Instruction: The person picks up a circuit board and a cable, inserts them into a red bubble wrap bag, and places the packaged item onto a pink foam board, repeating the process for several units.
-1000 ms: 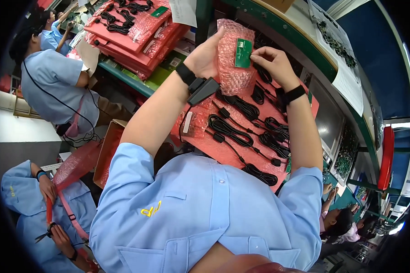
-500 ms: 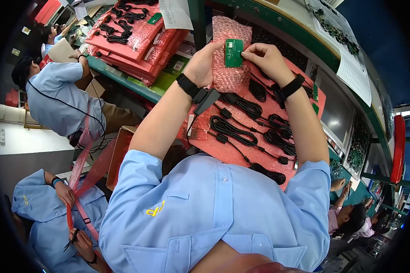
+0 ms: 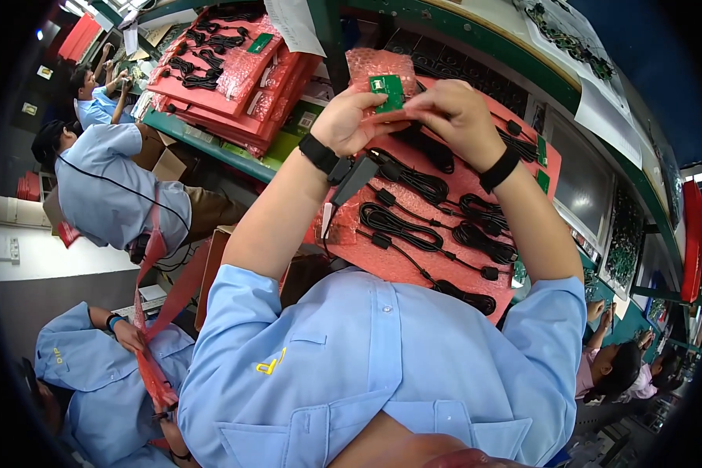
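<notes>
The person's left grip (image 3: 347, 121) has hold of some pink bubble wrap (image 3: 370, 62), thumb right on a green card (image 3: 388, 93) lying against it. Right grip (image 3: 456, 117) is bunched up at the near edge, too blurry to say how tight. Below that, a bunch of coiled black cables (image 3: 398, 225) lie on a pink sheet (image 3: 373, 264). Off left, there's a stack of pink sheets (image 3: 238, 117) on a green-edged worktop (image 3: 210, 148), plus a co-worker (image 3: 121, 175) in light blue.

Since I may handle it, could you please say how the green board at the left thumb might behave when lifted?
The green board is probably stiff, looking flat; likely light, being small beside the left hand; perhaps fragile, with a pale component on it.
</notes>
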Demonstrator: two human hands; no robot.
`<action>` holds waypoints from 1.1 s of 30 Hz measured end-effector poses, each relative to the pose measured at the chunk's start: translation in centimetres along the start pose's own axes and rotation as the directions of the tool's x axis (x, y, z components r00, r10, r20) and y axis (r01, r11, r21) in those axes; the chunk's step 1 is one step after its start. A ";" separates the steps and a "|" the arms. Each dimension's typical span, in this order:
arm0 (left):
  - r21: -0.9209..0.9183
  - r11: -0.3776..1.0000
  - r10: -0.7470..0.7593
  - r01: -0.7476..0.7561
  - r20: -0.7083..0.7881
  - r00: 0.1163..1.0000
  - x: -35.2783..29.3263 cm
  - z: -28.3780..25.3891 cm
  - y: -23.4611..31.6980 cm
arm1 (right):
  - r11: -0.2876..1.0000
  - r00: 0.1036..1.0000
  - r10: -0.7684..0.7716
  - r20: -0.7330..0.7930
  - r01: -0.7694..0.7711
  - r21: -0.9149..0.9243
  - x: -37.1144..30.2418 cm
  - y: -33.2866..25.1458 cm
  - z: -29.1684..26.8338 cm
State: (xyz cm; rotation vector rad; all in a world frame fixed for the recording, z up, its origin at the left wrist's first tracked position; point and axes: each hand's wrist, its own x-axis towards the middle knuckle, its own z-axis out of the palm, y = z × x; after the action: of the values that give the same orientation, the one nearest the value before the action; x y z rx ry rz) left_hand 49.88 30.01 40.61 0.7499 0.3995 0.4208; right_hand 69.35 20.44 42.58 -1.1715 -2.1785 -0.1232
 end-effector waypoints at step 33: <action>0.200 0.972 -0.099 0.121 -0.117 0.988 1.5 2.8 0.7 | 0.991 0.995 0.097 -0.002 -0.097 -0.093 -1.2 -1.0 -3.2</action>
State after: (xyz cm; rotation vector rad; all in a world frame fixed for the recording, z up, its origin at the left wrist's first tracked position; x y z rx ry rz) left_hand 52.37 29.65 42.66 0.9052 0.5884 0.3184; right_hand 70.61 17.85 44.60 -1.3281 -2.1334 -0.1832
